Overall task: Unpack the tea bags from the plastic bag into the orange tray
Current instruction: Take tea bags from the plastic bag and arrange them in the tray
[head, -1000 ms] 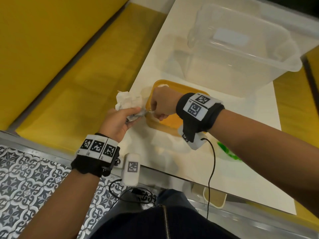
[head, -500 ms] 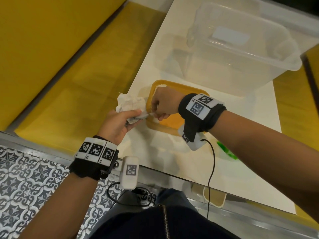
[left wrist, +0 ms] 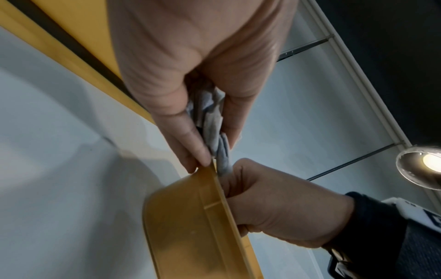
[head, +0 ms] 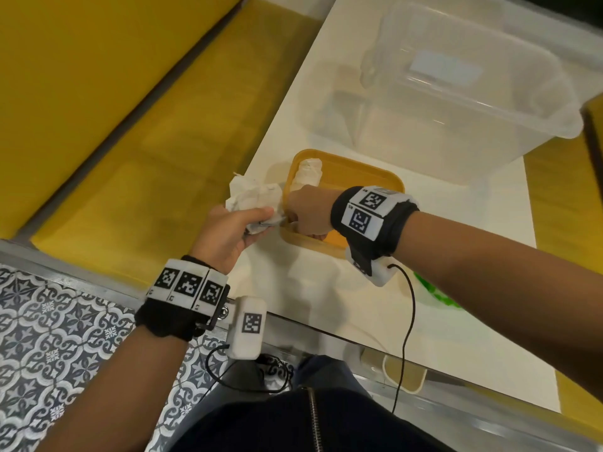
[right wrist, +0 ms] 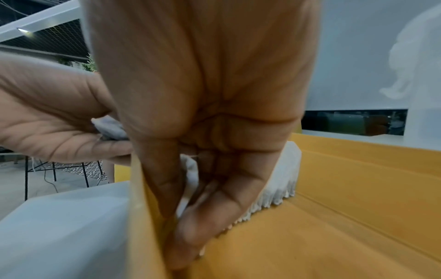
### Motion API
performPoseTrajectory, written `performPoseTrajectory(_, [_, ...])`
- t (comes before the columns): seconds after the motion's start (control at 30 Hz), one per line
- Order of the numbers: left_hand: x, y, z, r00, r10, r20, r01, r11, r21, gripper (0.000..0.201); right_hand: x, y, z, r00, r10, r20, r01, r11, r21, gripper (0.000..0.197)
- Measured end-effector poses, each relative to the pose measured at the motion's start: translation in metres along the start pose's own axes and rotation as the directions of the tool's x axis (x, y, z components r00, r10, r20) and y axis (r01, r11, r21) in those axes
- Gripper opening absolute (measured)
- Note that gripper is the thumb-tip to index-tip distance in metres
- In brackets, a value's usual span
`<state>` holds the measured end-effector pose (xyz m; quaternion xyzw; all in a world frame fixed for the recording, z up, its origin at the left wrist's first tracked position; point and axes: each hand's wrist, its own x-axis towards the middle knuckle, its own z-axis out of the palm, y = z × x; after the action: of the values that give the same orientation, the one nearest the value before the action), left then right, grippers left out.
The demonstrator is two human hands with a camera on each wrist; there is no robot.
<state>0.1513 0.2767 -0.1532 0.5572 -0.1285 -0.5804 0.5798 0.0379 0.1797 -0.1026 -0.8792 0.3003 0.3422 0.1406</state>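
Observation:
My left hand grips a crumpled clear plastic bag of white tea bags at the table's left edge, right beside the orange tray. Seen from the left wrist, its fingers pinch the bag just above the tray's rim. My right hand is curled into a fist inside the tray's near left corner. In the right wrist view its fingers are curled round white tea bags. A row of tea bags lies along the tray's left wall.
A large clear plastic bin stands on the white table just behind the tray. Something green lies partly under my right forearm. A yellow bench runs along the left, below the table edge.
The right fist has sunk a little lower into the tray, uncovering more of the tea bag row behind it. The left hand and bag have edged slightly towards the tray.

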Motion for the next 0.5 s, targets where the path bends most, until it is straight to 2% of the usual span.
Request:
performPoseTrajectory(0.13, [-0.0024,0.0009,0.0014,1.000,0.004,0.005,-0.004,1.000,0.021,0.026,0.0048,-0.0041,-0.0004,1.000,0.024,0.007,-0.022,0.986,-0.166,0.017])
performPoseTrajectory(0.23, [-0.0031,0.0014,0.0021,1.000,0.008,0.016,-0.009,0.998,0.055,0.024,0.0047,-0.0048,-0.0015,1.000,0.029,-0.007,-0.030,0.980,-0.199,0.019])
performPoseTrajectory(0.5, [-0.0005,-0.0027,0.0025,1.000,-0.011,0.000,0.011,0.998,0.069,0.033,0.0005,0.0040,0.0027,1.000,0.008,-0.010,-0.008,1.000,-0.002,0.029])
